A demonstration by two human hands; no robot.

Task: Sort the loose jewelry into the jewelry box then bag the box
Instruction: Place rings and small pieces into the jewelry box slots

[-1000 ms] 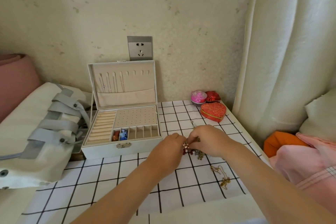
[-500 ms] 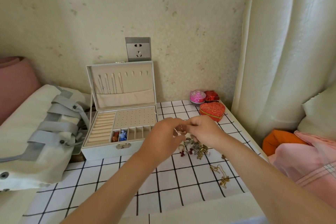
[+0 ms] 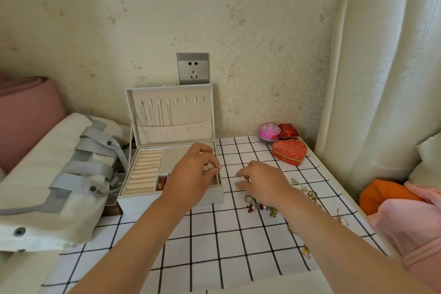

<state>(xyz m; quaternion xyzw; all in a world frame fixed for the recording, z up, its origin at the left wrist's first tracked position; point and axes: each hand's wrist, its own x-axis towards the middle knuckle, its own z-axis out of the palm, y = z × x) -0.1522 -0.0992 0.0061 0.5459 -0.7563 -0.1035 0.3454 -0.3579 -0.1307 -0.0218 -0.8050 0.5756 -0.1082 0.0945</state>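
- Pinched at the fingertips of the left hand [image 3: 193, 174]: a small gold ring [image 3: 217, 166], poking out on the thumb side.
- Hovering over the right end of the open jewelry box [image 3: 133, 201], lid up against the wall.
- Looks like the drop-off step. Padded ring rolls [image 3: 145, 172] down and to the left of that hand, small compartments directly beneath it.
- Go low before letting go, as a piece this tiny could bounce out onto the worktop [image 3: 214, 246].
- Better to press the band into a slot than drop it from height.
- Right hand [image 3: 265, 182] loosely curled and apart, nothing visible in it, floating just right of the left hand.
- Loose jewelry pile [image 3: 260, 206] tucked just under the right wrist, with more pieces trailing off to its right.
- White bag with grey straps [image 3: 71, 174] well to the left of the left hand, past the box. Bagging not yet begun.
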